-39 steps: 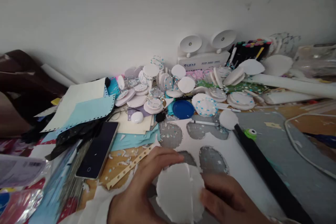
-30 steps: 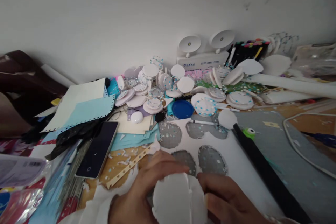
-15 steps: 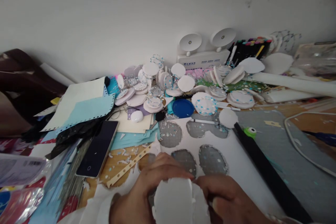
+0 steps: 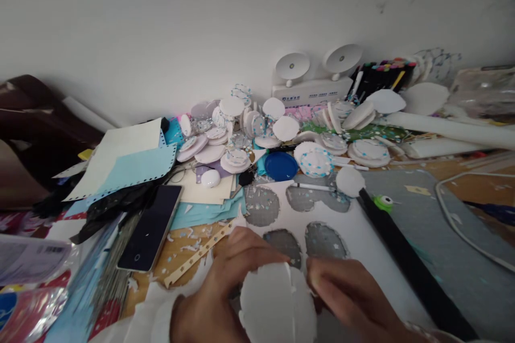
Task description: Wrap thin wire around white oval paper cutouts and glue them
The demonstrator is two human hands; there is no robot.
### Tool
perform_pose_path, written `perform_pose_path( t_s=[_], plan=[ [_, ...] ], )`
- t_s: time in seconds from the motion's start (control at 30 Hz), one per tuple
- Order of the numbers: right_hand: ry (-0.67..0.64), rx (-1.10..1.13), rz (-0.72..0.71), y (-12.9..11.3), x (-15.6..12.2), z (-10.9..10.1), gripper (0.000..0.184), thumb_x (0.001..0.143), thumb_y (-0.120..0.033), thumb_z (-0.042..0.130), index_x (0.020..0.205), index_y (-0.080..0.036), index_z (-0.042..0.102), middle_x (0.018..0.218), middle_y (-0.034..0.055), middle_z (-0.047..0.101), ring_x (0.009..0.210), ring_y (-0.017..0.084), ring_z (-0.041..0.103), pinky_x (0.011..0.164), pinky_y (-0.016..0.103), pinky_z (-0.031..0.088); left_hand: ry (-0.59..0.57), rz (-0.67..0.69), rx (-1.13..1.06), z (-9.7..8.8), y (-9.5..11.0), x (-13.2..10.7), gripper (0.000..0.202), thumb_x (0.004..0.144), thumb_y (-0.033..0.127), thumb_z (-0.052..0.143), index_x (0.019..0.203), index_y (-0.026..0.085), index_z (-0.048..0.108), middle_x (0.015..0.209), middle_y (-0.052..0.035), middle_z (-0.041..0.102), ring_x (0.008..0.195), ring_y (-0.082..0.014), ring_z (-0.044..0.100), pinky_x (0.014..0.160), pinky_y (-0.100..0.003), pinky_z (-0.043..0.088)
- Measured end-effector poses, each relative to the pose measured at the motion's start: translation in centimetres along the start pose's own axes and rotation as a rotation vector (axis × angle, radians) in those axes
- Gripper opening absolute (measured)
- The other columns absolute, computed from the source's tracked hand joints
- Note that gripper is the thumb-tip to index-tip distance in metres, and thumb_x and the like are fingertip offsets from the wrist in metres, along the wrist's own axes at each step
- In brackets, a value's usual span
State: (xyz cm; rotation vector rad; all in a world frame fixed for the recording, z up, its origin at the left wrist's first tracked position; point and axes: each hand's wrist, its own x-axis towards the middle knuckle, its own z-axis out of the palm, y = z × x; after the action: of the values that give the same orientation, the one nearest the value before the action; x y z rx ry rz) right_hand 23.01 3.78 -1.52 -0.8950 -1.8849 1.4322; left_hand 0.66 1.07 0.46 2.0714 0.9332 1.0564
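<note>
"White disc point(image 4: 269, 305), entry one: where is it?"
"Low centre of the view, held up just above the sheet point(image 4: 370, 246). Rough edge, and a line runs down its face."
"Left hand point(image 4: 217, 289)?"
"Closed on the disc's left rim, with the thumb across the top edge. A white sleeve point(image 4: 156, 316) covers the wrist."
"Right hand point(image 4: 346, 295)?"
"Blurred. Its fingertips curl at the disc's right rim, but whether they pinch it cannot be told."
"Beneath them?"
"The sheet is white with round holes cut out, and a grey mat point(image 4: 422, 214) shows through. A pen point(image 4: 311, 187) lies at its far edge. A black bar point(image 4: 410, 268) runs along its right side, and a cut-out point(image 4: 350, 181) sits at the bar's far end."
"Left side?"
"A phone point(image 4: 151, 228) lies face up with a dark screen, just beside a punched strip point(image 4: 197, 257). Blue and cream paper point(image 4: 132, 163) lies behind it."
"Far end?"
"A heap point(image 4: 225, 139) of round pieces, some dotted blue, lies against the wall. A blue lid point(image 4: 280, 166) sits just in front of it."
</note>
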Motion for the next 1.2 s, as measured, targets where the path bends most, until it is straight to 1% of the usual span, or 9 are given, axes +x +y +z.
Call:
perform_pose_path(
  t_s=[0.2, 0.43, 0.5, 0.6, 0.7, 0.8, 0.97, 1.1, 1.2],
  plan=[
    [0.075, -0.153, -0.163, -0.6, 0.4, 0.0, 0.029, 0.094, -0.025, 0.048, 0.066, -0.022, 0.038, 0.056, -0.0053, 0.04, 0.048, 0.01, 0.041, 0.046, 0.022, 0.03, 0.023, 0.023, 0.096, -0.1, -0.2, 0.0, 0.084, 0.06, 0.07, 0.078, 0.127, 0.025, 0.055, 0.099, -0.0079, 0.067, 0.086, -0.0245, 0.063, 0.078, -0.038, 0.047],
    [0.157, -0.271, -0.184, -1.0, -0.4, 0.1, 0.027, 0.09, -0.019, 0.047, 0.064, -0.023, 0.039, 0.055, -0.0041, 0.042, 0.048, 0.011, 0.044, 0.048, 0.023, 0.035, 0.084, 0.011, 0.079, 0.1, -0.2, 0.2, 0.082, 0.056, 0.068, 0.08, 0.123, 0.026, 0.058, 0.097, -0.0062, 0.069, 0.083, -0.023, 0.063, 0.076, -0.037, 0.048],
    [0.133, -0.319, -0.213, -1.2, -0.7, -0.2, 0.027, 0.087, -0.017, 0.047, 0.063, -0.022, 0.036, 0.053, -0.0042, 0.043, 0.047, 0.011, 0.043, 0.048, 0.024, 0.034, 0.124, -0.04, 0.045, 0.1, -0.4, 0.0, 0.079, 0.056, 0.067, 0.082, 0.121, 0.027, 0.06, 0.098, -0.0055, 0.069, 0.085, -0.0231, 0.064, 0.077, -0.036, 0.049],
    [0.022, -0.335, -0.277, -1.3, -1.1, -0.6, 0.026, 0.085, -0.017, 0.045, 0.061, -0.022, 0.035, 0.052, -0.0026, 0.047, 0.049, 0.012, 0.047, 0.051, 0.026, 0.036, 0.258, -0.145, -0.015, 0.3, -0.5, -0.5, 0.074, 0.057, 0.064, 0.083, 0.119, 0.027, 0.063, 0.102, -0.006, 0.068, 0.091, -0.025, 0.064, 0.081, -0.036, 0.049],
    [0.023, -0.287, -0.221, -1.1, -0.9, -0.6, 0.033, 0.089, -0.021, 0.043, 0.059, -0.023, 0.031, 0.053, -0.0018, 0.044, 0.052, 0.015, 0.048, 0.053, 0.028, 0.037, 0.341, -0.294, -0.159, 0.4, -0.4, -0.8, 0.07, 0.061, 0.053, 0.086, 0.122, 0.029, 0.062, 0.114, -0.0061, 0.066, 0.099, -0.0253, 0.065, 0.084, -0.033, 0.05],
    [0.037, -0.153, -0.045, -0.8, 0.0, -0.5, 0.038, 0.097, -0.031, 0.04, 0.061, -0.022, 0.032, 0.056, -0.0033, 0.039, 0.053, 0.013, 0.043, 0.052, 0.027, 0.034, 0.25, -0.444, -0.357, 0.4, 0.2, -0.9, 0.069, 0.064, 0.035, 0.087, 0.127, 0.032, 0.058, 0.12, -0.0048, 0.066, 0.102, -0.0231, 0.065, 0.085, -0.029, 0.05],
    [-0.041, 0.221, 0.138, -0.5, 1.2, -0.6, 0.032, 0.096, -0.049, 0.044, 0.078, -0.022, 0.051, 0.069, -0.0034, 0.046, 0.064, 0.014, 0.043, 0.058, 0.025, 0.036, -0.014, -0.576, -0.549, 0.2, 0.9, -0.5, 0.076, 0.06, 0.023, 0.085, 0.13, 0.028, 0.058, 0.116, -0.0056, 0.068, 0.099, -0.0224, 0.065, 0.085, -0.029, 0.05],
    [-0.125, 0.378, 0.255, -0.6, 1.1, -0.3, 0.026, 0.088, -0.046, 0.054, 0.078, -0.022, 0.049, 0.068, -0.0053, 0.042, 0.061, 0.013, 0.038, 0.055, 0.025, 0.032, -0.115, -0.616, -0.575, 0.2, 0.8, -0.5, 0.08, 0.062, 0.018, 0.082, 0.136, 0.025, 0.054, 0.117, -0.0085, 0.068, 0.1, -0.0229, 0.064, 0.086, -0.031, 0.05],
    [-0.112, 0.315, 0.243, -0.6, 0.9, -0.2, 0.018, 0.085, -0.036, 0.056, 0.075, -0.022, 0.049, 0.069, -0.0044, 0.043, 0.063, 0.013, 0.04, 0.057, 0.025, 0.032, -0.142, -0.651, -0.568, 0.3, 0.7, -0.8, 0.082, 0.063, 0.016, 0.08, 0.139, 0.025, 0.051, 0.111, -0.008, 0.068, 0.093, -0.0209, 0.065, 0.079, -0.028, 0.052]
  ],
)
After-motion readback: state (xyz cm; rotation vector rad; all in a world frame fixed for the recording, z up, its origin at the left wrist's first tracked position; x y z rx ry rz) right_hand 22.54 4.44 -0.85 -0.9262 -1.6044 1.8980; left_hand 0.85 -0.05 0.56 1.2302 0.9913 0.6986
